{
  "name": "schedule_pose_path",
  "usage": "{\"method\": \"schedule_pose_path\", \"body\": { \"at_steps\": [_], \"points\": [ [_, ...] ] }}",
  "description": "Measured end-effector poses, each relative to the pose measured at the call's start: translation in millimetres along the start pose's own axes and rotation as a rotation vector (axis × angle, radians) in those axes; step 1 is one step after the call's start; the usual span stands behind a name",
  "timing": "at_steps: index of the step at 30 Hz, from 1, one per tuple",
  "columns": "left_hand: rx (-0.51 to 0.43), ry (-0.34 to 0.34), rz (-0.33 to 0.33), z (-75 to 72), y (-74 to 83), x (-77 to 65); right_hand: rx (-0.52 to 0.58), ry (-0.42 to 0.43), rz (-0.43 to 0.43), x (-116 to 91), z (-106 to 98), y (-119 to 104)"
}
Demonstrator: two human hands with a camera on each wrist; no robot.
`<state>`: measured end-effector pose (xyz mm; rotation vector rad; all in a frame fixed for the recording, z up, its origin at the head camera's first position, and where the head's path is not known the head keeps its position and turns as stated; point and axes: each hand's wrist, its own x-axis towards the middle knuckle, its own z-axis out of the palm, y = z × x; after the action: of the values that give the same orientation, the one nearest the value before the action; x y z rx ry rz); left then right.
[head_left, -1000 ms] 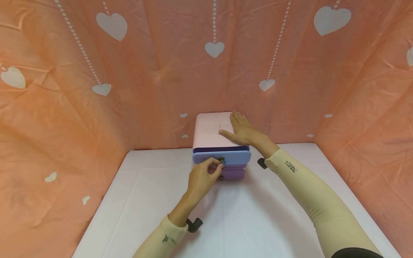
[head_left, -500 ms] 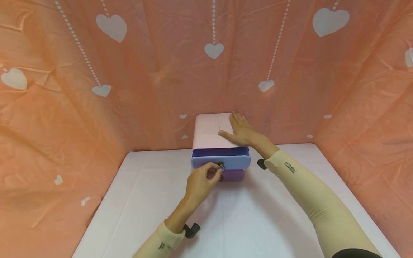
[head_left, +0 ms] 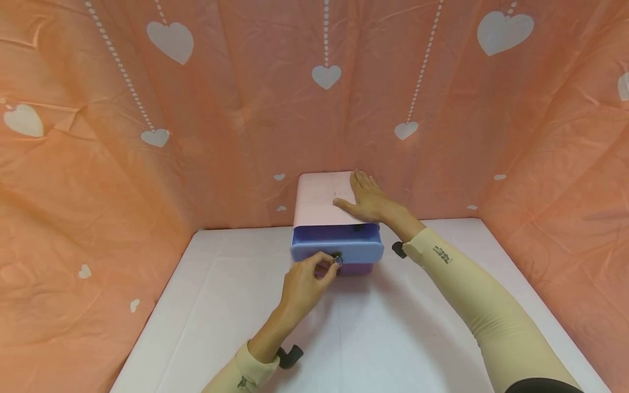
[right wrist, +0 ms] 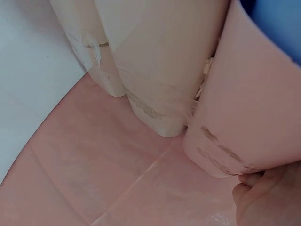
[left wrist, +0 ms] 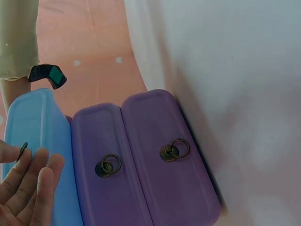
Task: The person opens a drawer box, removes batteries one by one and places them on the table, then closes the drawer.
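A small chest of drawers with a pink top stands at the back of the table. Its top blue drawer is slid partway out, showing part of the inside. With thumb and index finger my left hand pinches the brass ring pull on that drawer's front. Flat on the chest's top, toward its right side, rests my right hand, fingers straight and thumb spread. Below the blue drawer, two purple drawers with brass rings are pushed in.
An orange curtain with white hearts rises directly behind the chest and along both sides. The white table extends in front of it. In the right wrist view, the chest's paler lower casings show scuffs and peeling tape.
The blue drawer has come farther out toward me, and its inside shows more. My left hand has moved back with the ring pull. My right hand has stayed on the top.
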<state>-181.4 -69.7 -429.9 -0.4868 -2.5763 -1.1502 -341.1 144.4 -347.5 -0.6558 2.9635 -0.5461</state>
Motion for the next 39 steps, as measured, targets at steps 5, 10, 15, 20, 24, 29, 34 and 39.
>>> {"method": "schedule_pose_path", "body": {
  "at_steps": [5, 10, 15, 20, 24, 29, 34, 39],
  "points": [
    [0.007, 0.003, -0.005, -1.0, 1.2, -3.4, 0.003, 0.003, 0.002, 0, 0, 0],
    [0.004, 0.003, 0.005, -2.1, 2.4, -6.4, -0.001, 0.005, 0.008, 0, 0, 0],
    [-0.008, -0.007, 0.016, -3.3, 4.0, -9.8, -0.002, 0.004, 0.014, 0, 1, 0],
    [-0.009, -0.008, 0.016, -4.8, 5.8, -13.7, -0.002, -0.003, 0.017, 0, 0, -1],
    [-0.005, -0.006, 0.021, -5.8, 6.9, -16.1, -0.003, 0.000, 0.015, 0, 1, -1],
    [-0.009, -0.011, 0.026, -4.7, 8.3, -18.0, -0.006, 0.002, 0.011, 1, 1, 0],
    [-0.008, -0.013, 0.029, -3.8, 9.4, -20.8, -0.002, -0.001, 0.014, 0, 0, -1],
    [-0.011, -0.016, 0.030, -3.5, 10.5, -23.9, -0.006, -0.001, 0.013, 0, -1, -1]
  ]
}}
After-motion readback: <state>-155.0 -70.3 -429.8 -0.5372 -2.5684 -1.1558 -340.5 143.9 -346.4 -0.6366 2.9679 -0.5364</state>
